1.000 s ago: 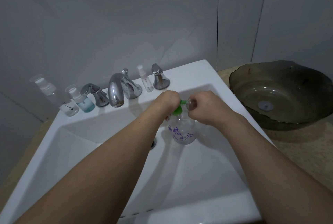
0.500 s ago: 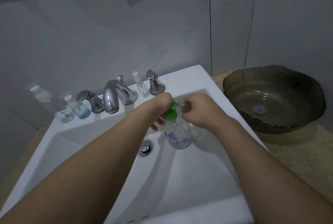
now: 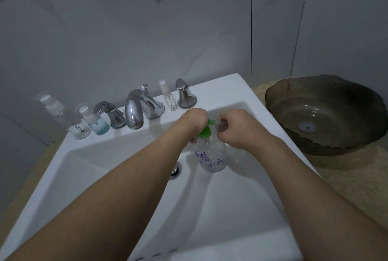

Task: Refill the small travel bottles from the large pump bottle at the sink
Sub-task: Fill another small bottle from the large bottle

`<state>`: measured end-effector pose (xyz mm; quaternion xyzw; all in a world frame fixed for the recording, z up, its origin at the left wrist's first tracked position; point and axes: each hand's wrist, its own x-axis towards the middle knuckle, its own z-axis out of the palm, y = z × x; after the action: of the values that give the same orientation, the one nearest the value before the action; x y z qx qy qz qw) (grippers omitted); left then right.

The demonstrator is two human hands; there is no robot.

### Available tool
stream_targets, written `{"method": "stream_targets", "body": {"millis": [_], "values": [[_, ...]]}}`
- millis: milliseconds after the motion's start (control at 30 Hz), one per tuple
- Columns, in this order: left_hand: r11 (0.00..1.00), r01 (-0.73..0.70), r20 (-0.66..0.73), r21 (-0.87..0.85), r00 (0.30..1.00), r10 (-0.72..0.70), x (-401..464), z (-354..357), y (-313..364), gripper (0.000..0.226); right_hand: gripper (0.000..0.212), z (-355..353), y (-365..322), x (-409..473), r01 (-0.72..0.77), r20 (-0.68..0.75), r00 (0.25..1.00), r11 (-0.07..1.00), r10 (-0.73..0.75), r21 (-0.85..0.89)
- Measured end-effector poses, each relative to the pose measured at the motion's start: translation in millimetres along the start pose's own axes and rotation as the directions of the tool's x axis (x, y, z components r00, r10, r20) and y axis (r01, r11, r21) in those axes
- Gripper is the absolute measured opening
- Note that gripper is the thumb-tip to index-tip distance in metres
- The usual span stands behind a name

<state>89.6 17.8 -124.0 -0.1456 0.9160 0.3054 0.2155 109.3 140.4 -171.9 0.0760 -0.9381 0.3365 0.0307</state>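
Hands have barely shifted in the last second: left hand (image 3: 194, 120) still grips the green pump head (image 3: 206, 129) of the large pump bottle (image 3: 213, 155) over the sink (image 3: 231, 208), right hand (image 3: 237, 127) still pinching a small travel bottle (image 3: 220, 124) at the nozzle, so filling seems underway.

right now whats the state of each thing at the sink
pump bottle: upright in the basin, clear
left hand: on the green pump head
right hand: grips a small clear bottle at the nozzle
faucet: no water running
blue-liquid bottle: capped, partly full
spray bottle: capped, upright
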Motion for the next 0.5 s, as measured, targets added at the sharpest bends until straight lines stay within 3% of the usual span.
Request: {"method": "stream_targets", "body": {"millis": [267,500], "values": [[0.985,0.049,0.059,-0.167,0.997,-0.040,2.8,-9.2,-5.6,0.037,0.018,-0.3,0.2,2.7,0.024,-0.030,0.999,0.999,-0.023,0.026],[0.996,0.029,0.002,-0.081,1.000,-0.029,0.7,-4.9,-2.9,0.035,0.026,-0.4,-0.1,1.2,0.020,-0.032,0.999,0.999,-0.019,0.032]]}}
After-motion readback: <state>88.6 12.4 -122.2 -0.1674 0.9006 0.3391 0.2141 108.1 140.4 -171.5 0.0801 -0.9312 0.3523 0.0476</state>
